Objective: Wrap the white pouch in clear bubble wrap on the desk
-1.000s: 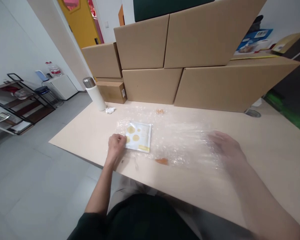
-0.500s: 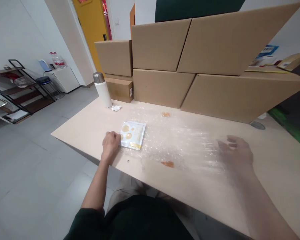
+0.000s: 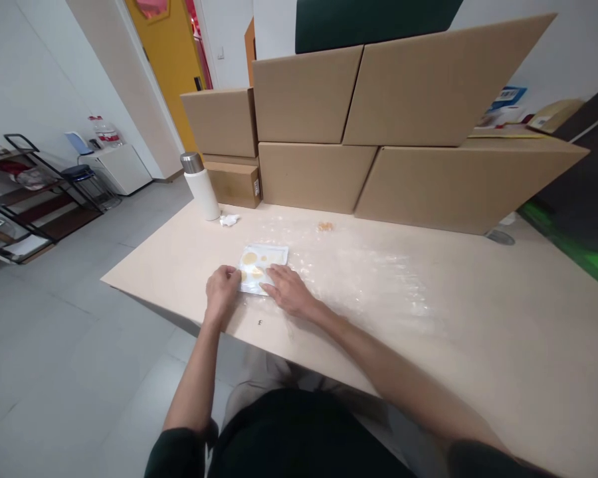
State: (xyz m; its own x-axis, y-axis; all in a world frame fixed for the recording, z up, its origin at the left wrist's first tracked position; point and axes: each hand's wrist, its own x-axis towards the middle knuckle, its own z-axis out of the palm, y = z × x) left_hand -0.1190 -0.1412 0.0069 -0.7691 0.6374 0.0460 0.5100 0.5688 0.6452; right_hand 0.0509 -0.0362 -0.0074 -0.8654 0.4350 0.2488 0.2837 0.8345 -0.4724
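Near the front edge of the table, the left hand, grip pinched on the packet, and right hand, fingers apart, seemingly positioned it, steadiness likely needed next.

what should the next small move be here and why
Probably turn the flat, squarish white packet with yellow spots over once rightward: the left hand is at its left edge, the right hand touches its right part, and clear plastic bubble wrap spreads out to its right.
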